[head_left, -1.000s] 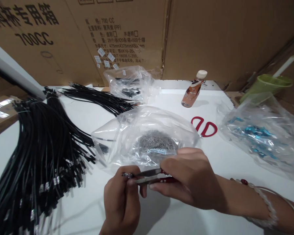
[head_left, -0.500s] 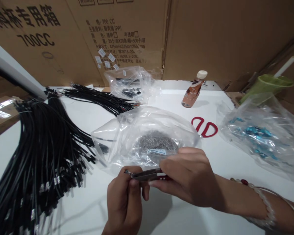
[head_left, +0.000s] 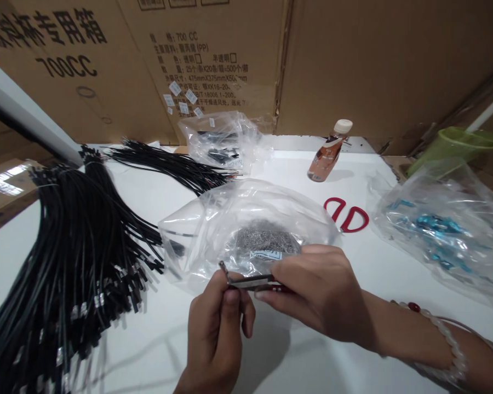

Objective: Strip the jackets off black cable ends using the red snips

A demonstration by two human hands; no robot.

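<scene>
My right hand (head_left: 318, 293) is closed around pliers (head_left: 252, 282) with red handles and grey metal jaws pointing left. Their tip meets a small shiny metal piece (head_left: 223, 268), which sticks up at a tilt above my left thumb and forefinger. My left hand (head_left: 217, 334) is closed in a pinch on this piece; its lower part is hidden by the fingers. Just beyond both hands lies a clear plastic bag (head_left: 201, 219) holding a heap of tiny grey metal parts (head_left: 267, 238) and a blue-and-white label.
Bundles of black cables (head_left: 74, 235) with metal ends cover the left side; more cables (head_left: 168, 164) lie behind. Red-handled scissors (head_left: 355, 220), a drink bottle (head_left: 328, 153), a bag with blue pieces (head_left: 435, 224) and a green cup (head_left: 456, 145) are rightward. Cardboard boxes (head_left: 332, 65) wall the back.
The metal piece, lying nearly flat before, now points upward at the pliers' tip. My left hand has turned slightly and shifted right. The view has moved a little.
</scene>
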